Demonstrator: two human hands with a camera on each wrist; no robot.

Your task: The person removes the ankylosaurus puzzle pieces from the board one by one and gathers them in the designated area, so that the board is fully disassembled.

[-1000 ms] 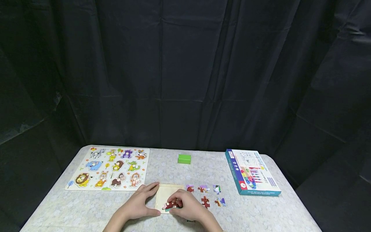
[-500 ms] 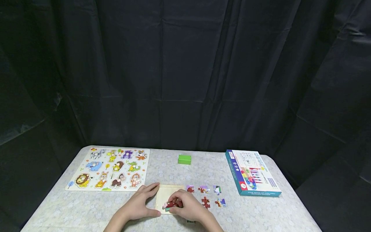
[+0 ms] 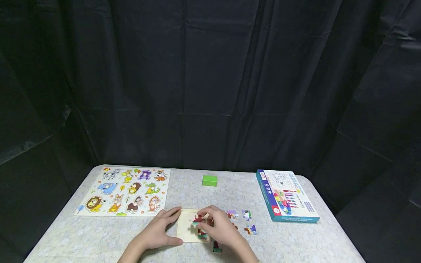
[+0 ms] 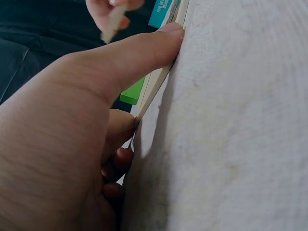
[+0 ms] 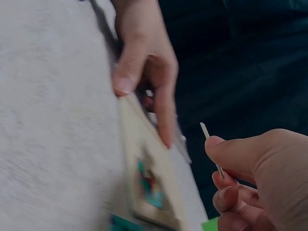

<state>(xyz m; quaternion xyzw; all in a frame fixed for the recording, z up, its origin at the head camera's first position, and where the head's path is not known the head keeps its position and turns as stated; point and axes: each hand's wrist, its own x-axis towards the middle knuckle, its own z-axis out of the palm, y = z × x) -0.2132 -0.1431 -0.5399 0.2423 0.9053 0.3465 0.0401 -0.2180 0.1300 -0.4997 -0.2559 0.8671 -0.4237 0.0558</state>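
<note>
At the left side of a shallow wooden puzzle tray (image 3: pixel 185 228), my left hand (image 3: pixel 160 229) holds it by the corners, index finger at the far one and thumb at the near one. My right hand (image 3: pixel 219 227) pinches a red and green jigsaw piece (image 3: pixel 198 218) between thumb and fingers. That piece is raised over the tray; the right wrist view shows its thin edge (image 5: pixel 204 129). Another red and green jigsaw piece (image 3: pixel 202 234) lies in the tray's near right corner. Just outside that corner is a dark green and red piece (image 3: pixel 217 247).
Several loose jigsaw pieces (image 3: pixel 247 215) lie right of the tray, some partly behind my right hand. An animal peg puzzle board (image 3: pixel 123 199) is at the left. A green block (image 3: pixel 209 180) sits at the back, and a flat toy box (image 3: pixel 289 197) at the right.
My right hand has lifted the pinched piece up off the tray and moved slightly right and away, uncovering the piece in the near right corner. The left hand stays put.
</note>
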